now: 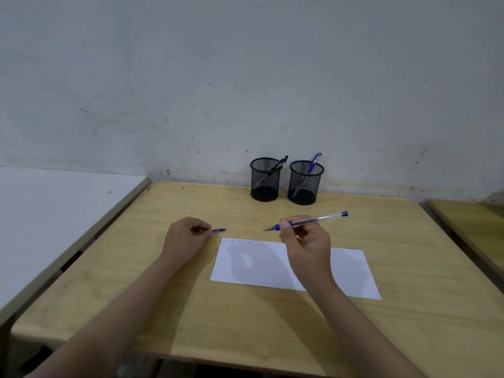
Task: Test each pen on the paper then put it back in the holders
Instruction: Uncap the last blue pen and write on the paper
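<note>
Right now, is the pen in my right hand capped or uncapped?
Uncapped: the pen shows its bare tip, and the left hand holds the blue cap.

Both hands reach forward with curled fingers, the left hand [186,239] knuckles-up, the right hand [305,241] raised.

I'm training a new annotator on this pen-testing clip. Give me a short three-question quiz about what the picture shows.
1. True or false: the pen in the right hand still wears its cap.
2. What does the left hand pinch: (a) an eraser, (b) a blue pen cap, (c) nothing?
3. How many pens stand in each mesh holder, left holder and right holder?

Key
1. False: its tip is bare, above the paper.
2. b
3. One each: a black pen and a blue pen.
</note>
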`<state>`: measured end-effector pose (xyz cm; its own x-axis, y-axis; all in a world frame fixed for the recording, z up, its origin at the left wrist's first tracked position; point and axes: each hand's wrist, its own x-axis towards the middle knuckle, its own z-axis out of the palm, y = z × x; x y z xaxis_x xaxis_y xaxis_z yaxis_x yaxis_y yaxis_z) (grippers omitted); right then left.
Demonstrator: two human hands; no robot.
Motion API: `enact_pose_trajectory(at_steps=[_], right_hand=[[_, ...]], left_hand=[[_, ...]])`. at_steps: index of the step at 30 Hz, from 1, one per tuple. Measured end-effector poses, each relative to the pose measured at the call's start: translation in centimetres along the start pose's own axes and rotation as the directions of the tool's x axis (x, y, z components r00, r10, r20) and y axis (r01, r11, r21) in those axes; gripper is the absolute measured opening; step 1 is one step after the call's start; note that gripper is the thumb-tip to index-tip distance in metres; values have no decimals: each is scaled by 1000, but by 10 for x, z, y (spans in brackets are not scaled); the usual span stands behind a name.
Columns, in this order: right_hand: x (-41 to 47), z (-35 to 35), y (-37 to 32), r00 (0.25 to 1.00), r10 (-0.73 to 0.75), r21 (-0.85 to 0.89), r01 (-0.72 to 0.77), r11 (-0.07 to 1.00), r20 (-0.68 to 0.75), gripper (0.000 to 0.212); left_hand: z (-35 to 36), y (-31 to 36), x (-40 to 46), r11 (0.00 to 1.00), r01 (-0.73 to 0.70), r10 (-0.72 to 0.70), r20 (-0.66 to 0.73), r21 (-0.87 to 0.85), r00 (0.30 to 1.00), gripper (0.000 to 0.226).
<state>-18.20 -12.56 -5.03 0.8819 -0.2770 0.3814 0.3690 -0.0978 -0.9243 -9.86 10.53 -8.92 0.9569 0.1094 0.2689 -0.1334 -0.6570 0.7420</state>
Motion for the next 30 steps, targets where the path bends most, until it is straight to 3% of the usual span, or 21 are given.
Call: enact_pose_trajectory(at_steps=[9, 13, 17, 20, 23, 30], right_hand=[[-4, 9, 11, 997, 38, -63, -33, 997, 70, 13], [-2, 11, 11, 997, 36, -96, -29, 995, 73, 14], [4, 13, 17, 993, 97, -140, -88, 986, 64, 8], [9, 21, 21, 985, 160, -168, -149, 975, 58, 5], [14, 30, 24, 969, 241, -140, -232, 963, 52, 11], [31, 41, 34, 937, 347, -179, -336, 925, 32, 24]], left_hand=[[-2, -3, -3, 998, 25, -24, 16, -58, 1000, 23], [-7, 1, -24, 995, -92, 91, -14, -40, 996, 28], [-18, -2, -53, 964, -258, 267, 212, -69, 940, 47], [-19, -13, -60, 934, -346, 289, 388, 84, 875, 64], [-16, -15, -60, 896, -403, 295, 432, 184, 853, 65], [-14, -18, -60, 876, -444, 333, 427, 190, 841, 62]])
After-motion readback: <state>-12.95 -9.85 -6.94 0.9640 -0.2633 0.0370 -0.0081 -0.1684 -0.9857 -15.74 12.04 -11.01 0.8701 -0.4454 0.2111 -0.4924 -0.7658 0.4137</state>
